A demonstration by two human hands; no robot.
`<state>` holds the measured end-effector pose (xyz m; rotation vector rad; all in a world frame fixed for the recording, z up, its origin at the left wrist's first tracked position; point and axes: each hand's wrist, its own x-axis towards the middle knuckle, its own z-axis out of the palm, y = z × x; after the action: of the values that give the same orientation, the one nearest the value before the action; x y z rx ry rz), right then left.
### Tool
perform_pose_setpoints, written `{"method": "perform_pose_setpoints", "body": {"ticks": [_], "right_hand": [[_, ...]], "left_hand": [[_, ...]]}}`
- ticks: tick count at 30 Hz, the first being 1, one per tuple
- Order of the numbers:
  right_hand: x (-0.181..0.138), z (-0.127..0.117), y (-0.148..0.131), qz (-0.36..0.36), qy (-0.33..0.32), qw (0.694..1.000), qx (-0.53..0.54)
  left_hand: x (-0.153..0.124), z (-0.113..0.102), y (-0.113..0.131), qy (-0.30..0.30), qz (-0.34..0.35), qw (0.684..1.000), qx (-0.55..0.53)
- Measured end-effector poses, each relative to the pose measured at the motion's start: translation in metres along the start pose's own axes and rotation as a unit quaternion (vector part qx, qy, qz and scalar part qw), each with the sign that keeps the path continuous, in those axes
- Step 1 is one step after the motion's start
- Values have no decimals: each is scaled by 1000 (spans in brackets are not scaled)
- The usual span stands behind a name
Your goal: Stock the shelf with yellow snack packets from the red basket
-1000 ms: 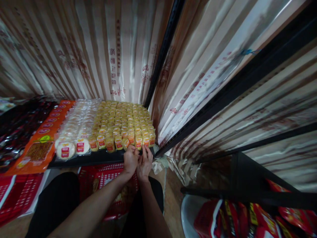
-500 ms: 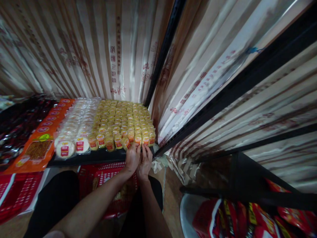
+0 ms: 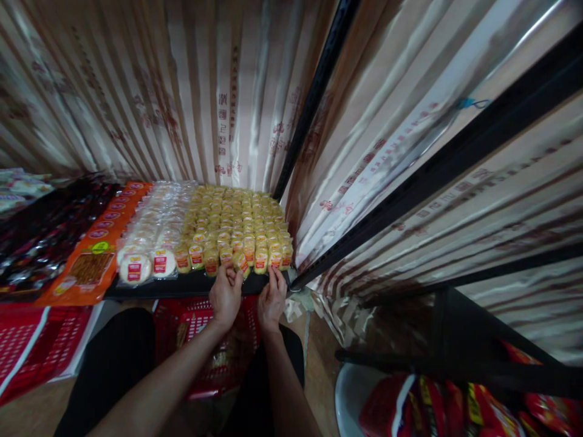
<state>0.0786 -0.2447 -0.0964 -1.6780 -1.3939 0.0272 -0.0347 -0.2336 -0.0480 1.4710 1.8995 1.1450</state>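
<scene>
Small yellow wrapped snack packets (image 3: 237,224) with red labels stand in tight rows on a black shelf (image 3: 159,286). At the front edge, one yellow snack packet (image 3: 241,263) leans out of line. My left hand (image 3: 226,297) is at this tilted packet, fingers bent and thumb close to its lower edge; the exact contact is partly hidden. To its right, the fingers of my right hand (image 3: 272,300) reach up, apart from the thumb, and touch the front of an upright yellow packet (image 3: 274,256). No packet shows lifted off the shelf.
Left of the yellow rows lie white round packaged snacks (image 3: 160,263), an orange pack (image 3: 93,267) and dark shiny packs (image 3: 50,230). A red basket (image 3: 200,388) sits below, between my legs. Black posts (image 3: 314,97) and printed curtains (image 3: 195,109) border the shelf.
My hands, close together before, are now apart; the left has moved left along the front row. The view has shifted slightly left. The packet still leans.
</scene>
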Motion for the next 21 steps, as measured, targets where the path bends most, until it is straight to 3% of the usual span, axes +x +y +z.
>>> {"method": "perform_pose_setpoints", "body": {"ticks": [9,13,17,21], "right_hand": [[-1,0,1,-12,0,1000,-4],[-1,1,2,-17,2,1000,-2],[-1,1,2,-13,1,1000,-6],[-1,1,2,-10,-3,1000,-5]], "left_hand": [[10,13,-2,-37,-12,996,84],[12,13,-1,-25,12,998,50],[16,18,0,-60,60,996,23],[18,23,-2,-73,63,995,26]]}}
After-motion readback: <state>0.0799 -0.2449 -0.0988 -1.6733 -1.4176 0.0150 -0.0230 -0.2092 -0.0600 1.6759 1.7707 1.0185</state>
